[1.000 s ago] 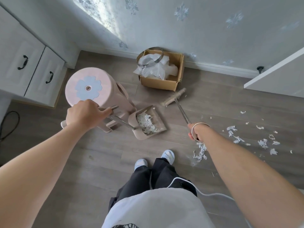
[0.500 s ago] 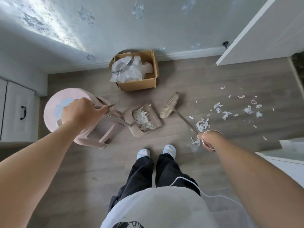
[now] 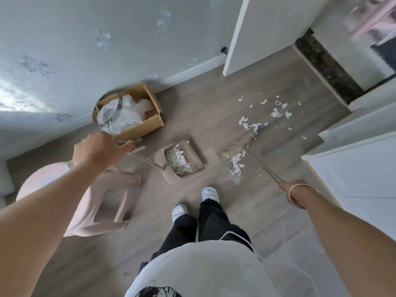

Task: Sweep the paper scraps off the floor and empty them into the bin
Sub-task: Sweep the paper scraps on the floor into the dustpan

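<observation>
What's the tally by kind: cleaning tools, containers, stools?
Cleaning tools: 2, beige long-handled dustpan, beige long-handled broom
Containers: 1, brown cardboard box bin
Stools: 1, pink plastic stool
Total: 4

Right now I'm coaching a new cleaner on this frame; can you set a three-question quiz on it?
1. True or false: the dustpan is empty.
2. What does the right hand hold? A) broom B) cloth C) nothing
3. Fill in: the cardboard box stands against the ____.

Key
1. False: it holds paper scraps.
2. A; the left hand holds the dustpan's handle.
3. Wall.
</observation>
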Available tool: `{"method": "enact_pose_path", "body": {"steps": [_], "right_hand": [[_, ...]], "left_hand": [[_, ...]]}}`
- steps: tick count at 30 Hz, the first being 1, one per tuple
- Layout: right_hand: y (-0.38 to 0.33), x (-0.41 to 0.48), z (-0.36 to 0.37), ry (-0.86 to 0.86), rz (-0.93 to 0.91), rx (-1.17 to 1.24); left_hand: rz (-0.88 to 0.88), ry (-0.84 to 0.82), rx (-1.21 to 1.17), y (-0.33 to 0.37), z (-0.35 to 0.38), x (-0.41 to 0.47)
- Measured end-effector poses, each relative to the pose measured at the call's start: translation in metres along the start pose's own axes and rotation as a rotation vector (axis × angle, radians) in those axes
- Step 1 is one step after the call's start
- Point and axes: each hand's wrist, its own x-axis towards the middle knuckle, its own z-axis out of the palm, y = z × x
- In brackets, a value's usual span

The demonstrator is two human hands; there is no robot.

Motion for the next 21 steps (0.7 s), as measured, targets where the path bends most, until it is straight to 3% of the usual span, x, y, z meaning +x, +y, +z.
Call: {"method": "enact_pose_path", "body": {"steps": [11, 15, 21], "right_hand": [[0.107, -0.026, -0.048, 0.053, 0.274, 0.14], [0.131, -0.033, -0.047, 0.087, 0.272, -0.028], [0.113, -0.029, -0.012, 0.035, 0.254, -0.227]], "left_hand": [[0.193, -0.017, 0.038, 0.063, 0.0, 0.014], [0.229, -0.03, 0.027, 0.091, -0.003, 0.014], [0.293, -0.026, 0.045, 0.116, -0.004, 0.023]]}}
